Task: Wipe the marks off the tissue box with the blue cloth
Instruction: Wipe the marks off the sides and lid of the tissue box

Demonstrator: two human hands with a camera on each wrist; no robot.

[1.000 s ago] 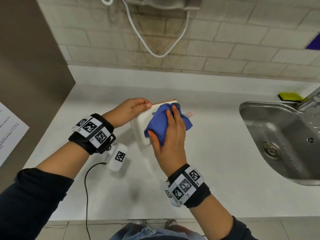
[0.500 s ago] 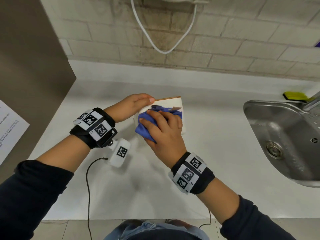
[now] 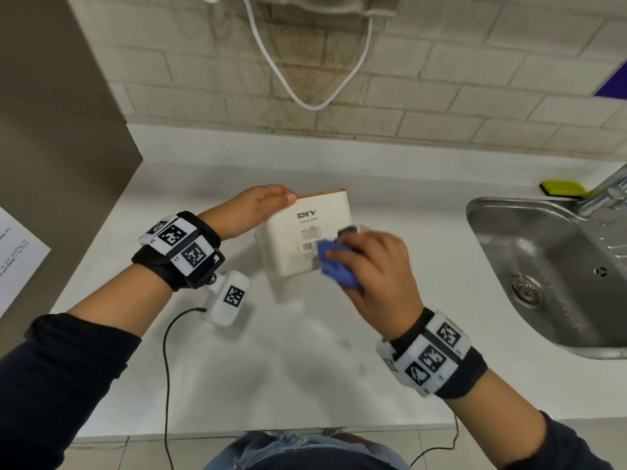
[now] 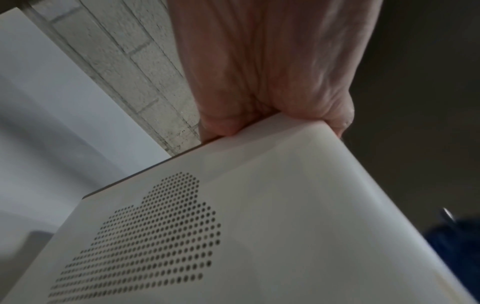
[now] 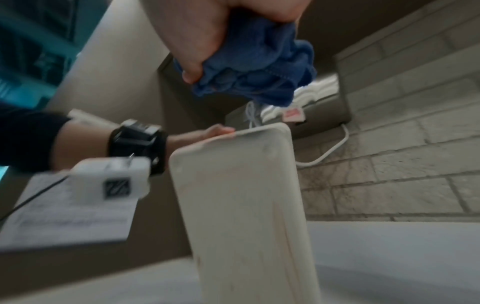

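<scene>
A white tissue box (image 3: 305,232) stands tilted on the white counter (image 3: 305,351), its printed face with a barcode turned up towards me. My left hand (image 3: 261,206) grips its upper left edge, thumb on the face; the left wrist view shows the fingers (image 4: 223,125) curled over the rim above a perforated side (image 4: 155,236). My right hand (image 3: 369,266) grips the bunched blue cloth (image 3: 334,266) and holds it against the box's lower right corner. In the right wrist view the cloth (image 5: 259,67) hangs from my fist above the box's narrow side (image 5: 241,205).
A steel sink (image 3: 549,266) is set into the counter at the right, with a yellow-green sponge (image 3: 561,188) behind it. A brick wall with a hanging white cable (image 3: 305,96) rises at the back. A brown panel (image 3: 51,130) with a paper sheet stands left.
My right hand has swept the cloth from the box's upper face down to its lower right corner, uncovering the printed label. The left hand keeps its grip on the top edge.
</scene>
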